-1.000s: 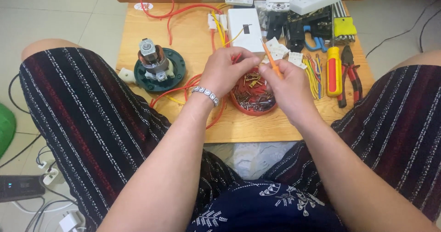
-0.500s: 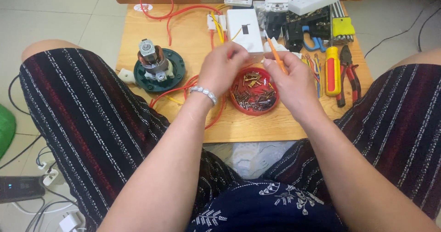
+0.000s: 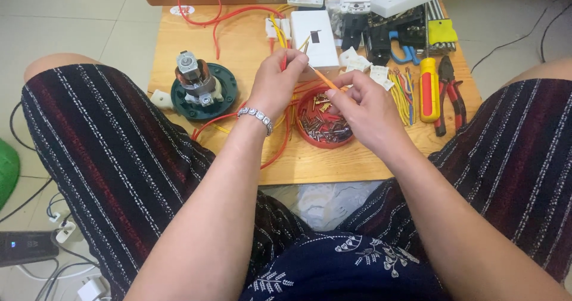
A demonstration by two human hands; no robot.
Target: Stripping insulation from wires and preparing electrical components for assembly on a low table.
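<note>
Orange screwdriver [image 3: 325, 78] is pinched between both hands, right hand [image 3: 363, 110] and left hand [image 3: 275, 86], above red dish [image 3: 310, 139].

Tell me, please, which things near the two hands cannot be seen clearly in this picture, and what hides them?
- Head view: the small part pinched in the left hand is covered by its fingers.
- Head view: the handle of the thin orange tool disappears inside the right hand.
- Head view: the pieces in the red dish are too small to identify; the right hand hides its far side.
- Head view: the items at the top of the wooden table are cut off by the edge.
</note>
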